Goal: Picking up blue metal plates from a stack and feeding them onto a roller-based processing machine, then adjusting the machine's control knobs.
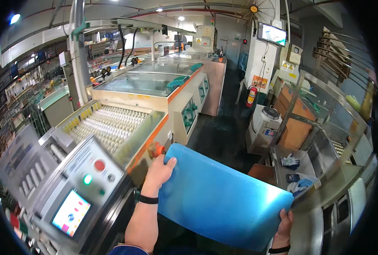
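The blue sheet is before me: my left hand pinches its left edge, my right hand the right. I judge this a holding step; moving it calls for an even grip, clear of the orange knob, with room toward the dark aisle ahead.

Ceiling lamp lit at 12 o'clock; wire-cage fan and monitor mounted at 1; fire extinguisher placed by white pillar at 2; dark floor seen near centre.

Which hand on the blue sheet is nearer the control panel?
The left hand, gripping the blue sheet at left; the right hand holds its farther right end.
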The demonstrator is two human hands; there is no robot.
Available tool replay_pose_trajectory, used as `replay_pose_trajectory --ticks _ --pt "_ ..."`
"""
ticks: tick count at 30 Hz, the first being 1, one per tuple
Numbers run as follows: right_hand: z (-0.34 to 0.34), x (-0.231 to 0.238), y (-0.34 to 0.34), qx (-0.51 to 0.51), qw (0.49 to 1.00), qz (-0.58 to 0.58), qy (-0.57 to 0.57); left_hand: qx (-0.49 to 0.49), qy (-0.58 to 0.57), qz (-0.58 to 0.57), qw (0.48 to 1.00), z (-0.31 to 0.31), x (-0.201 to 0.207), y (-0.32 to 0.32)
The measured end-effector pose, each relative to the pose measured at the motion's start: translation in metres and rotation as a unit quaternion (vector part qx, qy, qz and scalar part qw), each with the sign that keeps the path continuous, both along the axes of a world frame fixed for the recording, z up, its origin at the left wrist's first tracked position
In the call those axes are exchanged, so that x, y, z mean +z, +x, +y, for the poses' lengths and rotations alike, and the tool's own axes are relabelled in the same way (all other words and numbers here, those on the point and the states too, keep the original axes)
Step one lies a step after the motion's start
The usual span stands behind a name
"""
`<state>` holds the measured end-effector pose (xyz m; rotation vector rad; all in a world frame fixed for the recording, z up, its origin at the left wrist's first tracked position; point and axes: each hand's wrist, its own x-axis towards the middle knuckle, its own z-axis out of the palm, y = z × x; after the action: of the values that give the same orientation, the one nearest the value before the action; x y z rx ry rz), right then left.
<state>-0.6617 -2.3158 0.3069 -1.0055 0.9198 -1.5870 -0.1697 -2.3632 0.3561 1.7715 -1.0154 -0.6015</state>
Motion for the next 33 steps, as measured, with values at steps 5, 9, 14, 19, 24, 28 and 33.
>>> replay_pose_trajectory --ticks 5,9,14,19,24,28,33 --pt "-0.182 -0.019 0.056 -0.022 0.997 -0.03 0.063 -0.003 0.001 -0.113 0.994 -0.177 0.03 0.06" --pt "-0.309 0.011 0.136 0.042 0.994 -0.048 0.085 0.033 0.026 -0.104 0.994 -0.274 0.064 0.128" --pt "-0.479 0.023 0.211 0.11 0.992 -0.032 0.042 0.073 -0.031 -0.071 0.994 -0.381 0.082 0.217" --pt "-0.633 0.04 0.29 0.2 0.979 -0.032 0.021 0.105 -0.065 0.016 0.992 -0.458 0.094 0.271" --pt "-0.766 0.051 0.365 0.26 0.962 -0.042 0.078 0.242 -0.014 -0.058 0.968 -0.549 0.109 0.317" --pt "-0.835 0.079 0.422 0.286 0.951 -0.044 0.105 0.262 0.024 0.008 0.965 -0.606 0.121 0.373" --pt "-0.867 0.113 0.472 0.284 0.951 -0.019 0.119 0.285 0.054 0.029 0.957 -0.65 0.106 0.442"
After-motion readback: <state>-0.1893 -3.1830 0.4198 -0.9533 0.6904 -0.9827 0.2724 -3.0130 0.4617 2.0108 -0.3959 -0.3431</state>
